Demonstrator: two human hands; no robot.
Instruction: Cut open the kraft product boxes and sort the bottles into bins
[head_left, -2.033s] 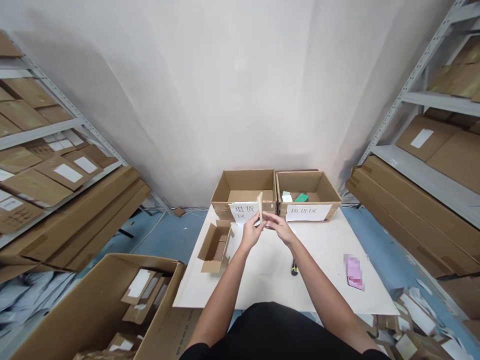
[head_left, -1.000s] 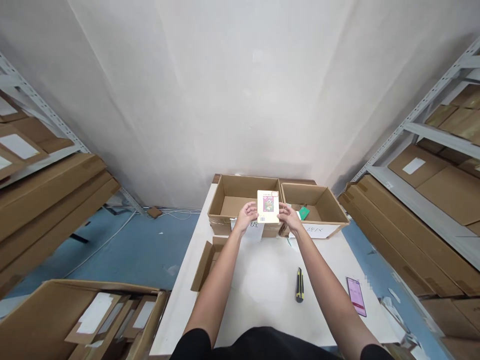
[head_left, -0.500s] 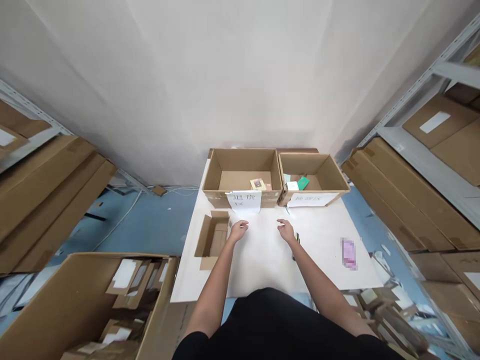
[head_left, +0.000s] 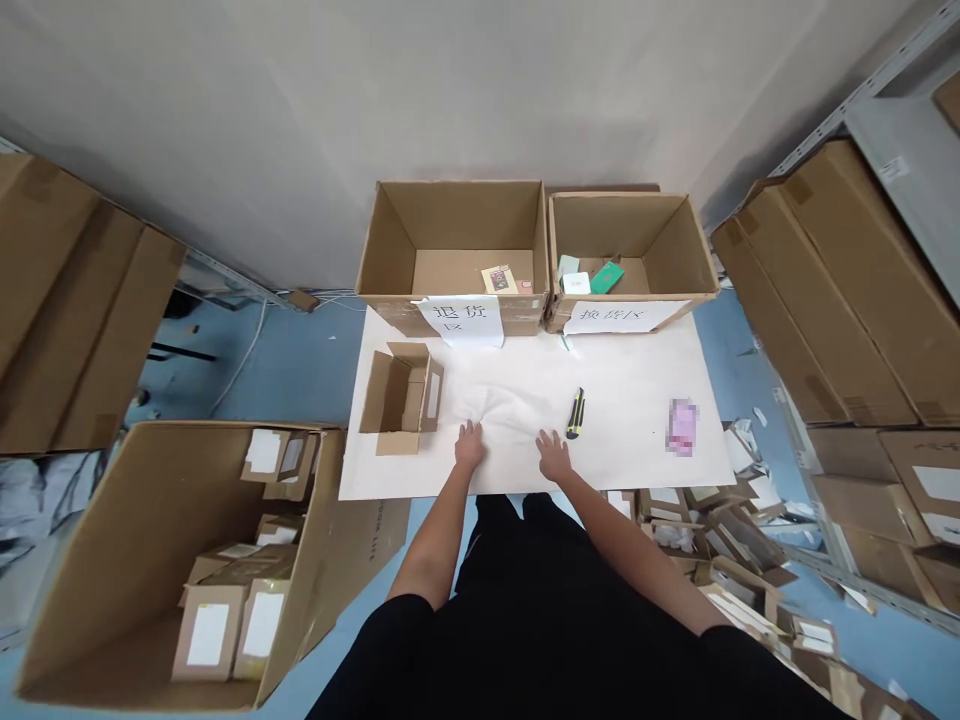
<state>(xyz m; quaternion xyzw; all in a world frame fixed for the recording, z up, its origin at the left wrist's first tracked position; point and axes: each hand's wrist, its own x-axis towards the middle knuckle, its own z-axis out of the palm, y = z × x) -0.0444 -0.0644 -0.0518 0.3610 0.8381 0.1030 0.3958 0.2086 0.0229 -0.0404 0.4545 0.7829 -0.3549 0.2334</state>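
Observation:
My left hand [head_left: 469, 444] rests on the white table [head_left: 622, 465] near its front edge, fingers stretched forward and holding nothing. Apart from it, my right hand [head_left: 553, 455] lies there too, fingers spread. Wrinkled white material [head_left: 510, 405] lies just beyond both hands; whether it is a separate sheet or the table's cover I cannot tell. A black and yellow utility knife [head_left: 575, 413] lies to the right of my right hand. To the left of my left hand stands a small carton [head_left: 433, 392] with its flaps up.
Two large cartons with paper signs, a left one [head_left: 517, 322] and a right one [head_left: 556, 318], stand at the back, small boxes inside. A blurred pink item [head_left: 682, 427] lies at right. A big carton [head_left: 82, 560] of parcels stands at lower left; parcels [head_left: 739, 540] cover the floor at right.
Both hands have come down from above the table to its front part, fingers now flat on it. The view has tilted downward, and the utility knife now shows whole.

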